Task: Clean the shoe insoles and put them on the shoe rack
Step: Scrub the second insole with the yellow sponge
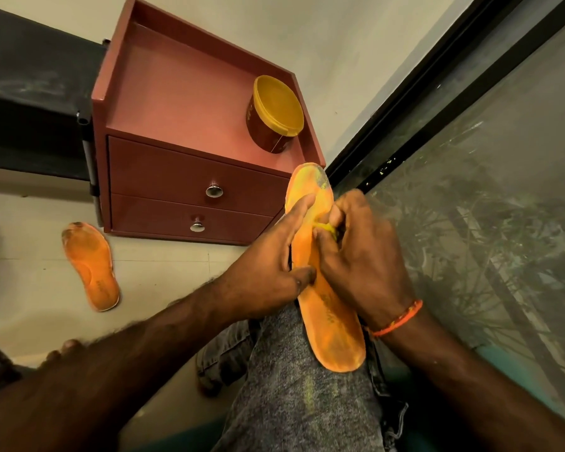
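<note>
- Orange insole [331,324]: lies on the person's knee [294,386], long axis running from heel at 5 o'clock to toe at 12 o'clock; toe end is soiled grey.
- Left hand [271,272]: fingers spread and nearly straight, pressing along the insole's left edge, steadying it.
- Right hand [359,256]: fingers curled, pinching a small yellow cloth or sponge [327,227] against the insole's middle; the dirty toe lies just beyond it toward 12 o'clock.
- Second insole [90,265]: on the floor at 9 o'clock, well apart, nearer the left hand.
- Red drawer cabinet [190,177]: carries a yellow-lidded tub [276,114].
</note>
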